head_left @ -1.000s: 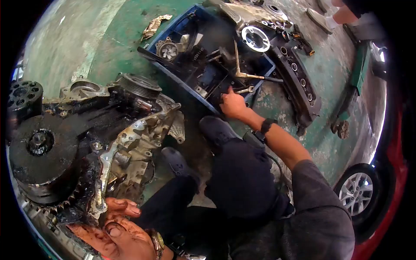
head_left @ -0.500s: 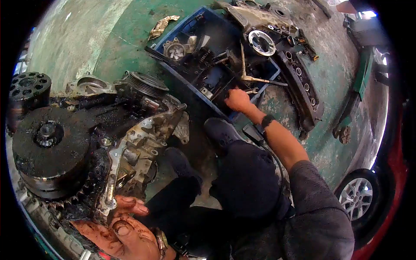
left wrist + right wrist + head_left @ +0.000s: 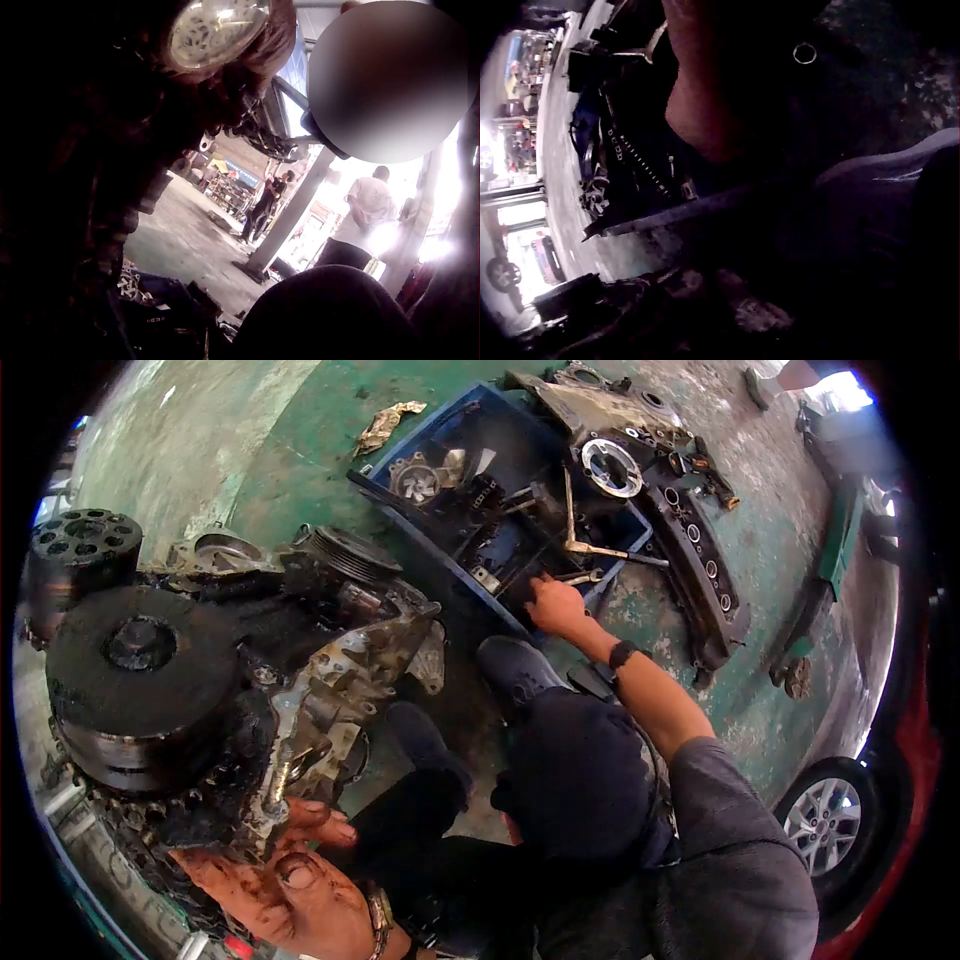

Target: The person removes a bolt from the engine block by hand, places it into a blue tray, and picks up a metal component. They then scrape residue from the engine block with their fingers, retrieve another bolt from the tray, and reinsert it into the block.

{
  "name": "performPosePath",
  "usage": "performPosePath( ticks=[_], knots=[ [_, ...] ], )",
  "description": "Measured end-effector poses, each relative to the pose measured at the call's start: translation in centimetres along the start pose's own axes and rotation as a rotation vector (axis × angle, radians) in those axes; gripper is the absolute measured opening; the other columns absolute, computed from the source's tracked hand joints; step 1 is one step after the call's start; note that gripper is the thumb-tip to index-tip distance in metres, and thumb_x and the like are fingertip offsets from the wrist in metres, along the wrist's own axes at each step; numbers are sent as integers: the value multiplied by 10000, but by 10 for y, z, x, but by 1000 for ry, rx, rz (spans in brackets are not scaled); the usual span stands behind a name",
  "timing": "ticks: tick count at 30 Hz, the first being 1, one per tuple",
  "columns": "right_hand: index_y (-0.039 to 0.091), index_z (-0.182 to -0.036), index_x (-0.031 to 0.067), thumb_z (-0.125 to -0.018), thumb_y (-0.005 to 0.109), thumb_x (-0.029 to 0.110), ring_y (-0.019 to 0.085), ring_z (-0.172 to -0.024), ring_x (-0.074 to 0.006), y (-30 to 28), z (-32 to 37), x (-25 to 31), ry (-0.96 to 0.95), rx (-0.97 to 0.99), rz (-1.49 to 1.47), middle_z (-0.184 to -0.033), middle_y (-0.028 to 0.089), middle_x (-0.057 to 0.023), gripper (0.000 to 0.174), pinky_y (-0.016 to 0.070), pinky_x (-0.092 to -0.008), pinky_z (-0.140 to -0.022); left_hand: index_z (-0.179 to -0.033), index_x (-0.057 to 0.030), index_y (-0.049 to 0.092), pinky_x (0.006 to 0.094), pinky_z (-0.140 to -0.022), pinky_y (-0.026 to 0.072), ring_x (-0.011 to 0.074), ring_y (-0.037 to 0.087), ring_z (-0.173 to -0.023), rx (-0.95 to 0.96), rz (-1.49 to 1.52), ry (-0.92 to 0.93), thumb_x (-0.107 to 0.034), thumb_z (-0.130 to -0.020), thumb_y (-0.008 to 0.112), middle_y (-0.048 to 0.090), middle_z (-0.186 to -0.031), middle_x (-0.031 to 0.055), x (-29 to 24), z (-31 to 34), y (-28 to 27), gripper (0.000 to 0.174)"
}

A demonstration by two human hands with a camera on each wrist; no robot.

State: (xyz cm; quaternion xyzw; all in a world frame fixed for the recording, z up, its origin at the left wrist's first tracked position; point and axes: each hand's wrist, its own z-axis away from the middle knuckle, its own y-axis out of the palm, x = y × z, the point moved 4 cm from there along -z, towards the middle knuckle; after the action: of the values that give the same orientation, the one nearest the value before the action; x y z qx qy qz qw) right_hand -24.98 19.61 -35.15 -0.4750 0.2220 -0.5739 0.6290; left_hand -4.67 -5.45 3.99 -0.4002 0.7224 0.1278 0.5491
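My right hand [image 3: 557, 607] reaches down into the near right corner of a blue crate [image 3: 440, 556]; the fingertips are hidden among dark parts, and I cannot tell whether they hold anything. Right beside the fingers lies a wrench [image 3: 582, 576]. A breaker bar [image 3: 617, 552] crosses the crate's right rim. At the lower left, my grease-stained left hand [image 3: 290, 885] lies against the lower edge of an oily engine block [image 3: 300, 705], fingers loosely extended and thumb raised. On the engine sits a large black pulley [image 3: 145, 660]. The right wrist view shows my hand [image 3: 705, 97] over the crate.
Past the crate lies a metal engine cover [image 3: 610, 410]. To its right on the green floor is a long black valve cover [image 3: 697, 575]. My shoes [image 3: 518, 672] stand between engine and crate. A green lift arm [image 3: 840, 545] and a red car's wheel [image 3: 822, 820] are at right.
The head view has shifted, so engine and crate appear farther right and slightly lower. My right hand stays in the same crate corner, and my left hand keeps its place at the engine's edge.
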Motion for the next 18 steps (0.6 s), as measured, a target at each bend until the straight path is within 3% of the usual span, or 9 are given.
performPosePath(
  ticks=[2, 6, 8, 9, 15, 18],
  knots=[
    [663, -1100, 49, -830, 653, 274, 673, -948, -356, -12, 6, 3, -85, -236, -208, -1099, 679, -169, 352, 546, -453, -822, -1528, -82, 264, 384, -639, 502, 291, 602, -724, -10, -24, 5, -240, -995, 456, 604, -1000, 288, -1, 2, -4, 588],
    [679, -1103, 74, -829, 663, 227, 667, -927, -351, -29, 11, 5, -111, -183, -357, -1098, 679, -140, 314, 541, -443, -810, -1526, -76, 265, 381, -630, 504, 287, 605, -704, -29, -48, 7, -237, -993, 459, 611, -979, 285, 1, 1, -6, 591],
    [680, -1051, 64, -826, 661, 192, 666, -895, -356, -44, 15, 15, -298, -317, -375, -1040, 681, -132, 260, 536, -462, -776, -1525, -73, 265, 380, -626, 506, 285, 606, -695, -34, -62, 13, -236, -991, 461, 615, -968, 284, 1, 2, -8, 592],
    [680, -1051, 64, -826, 661, 192, 666, -895, -356, -49, 14, 17, -301, -317, -376, -1040, 681, -132, 260, 536, -462, -776, -1525, -72, 265, 379, -624, 506, 283, 607, -690, -37, -70, 14, -235, -991, 462, 617, -962, 283, 1, 3, -9, 593],
    [666, -991, 57, -787, 660, 151, 644, -935, -324, -58, -20, 47, -496, -356, -123, -1001, 667, -118, 224, 506, -446, -788, -1523, -63, 266, 375, -612, 510, 277, 611, -660, -48, -117, 27, -232, -987, 467, 628, -929, 280, 0, 2, -11, 597],
    [656, -1053, 72, -757, 668, 139, 628, -991, -325, -42, -46, 54, -486, -205, 82, -1064, 662, -129, 304, 491, -430, -840, -1509, -43, 278, 358, -578, 513, 262, 597, -594, -81, -115, -5, -239, -984, 498, 638, -870, 261, -5, 0, -1, 602]
  ],
)
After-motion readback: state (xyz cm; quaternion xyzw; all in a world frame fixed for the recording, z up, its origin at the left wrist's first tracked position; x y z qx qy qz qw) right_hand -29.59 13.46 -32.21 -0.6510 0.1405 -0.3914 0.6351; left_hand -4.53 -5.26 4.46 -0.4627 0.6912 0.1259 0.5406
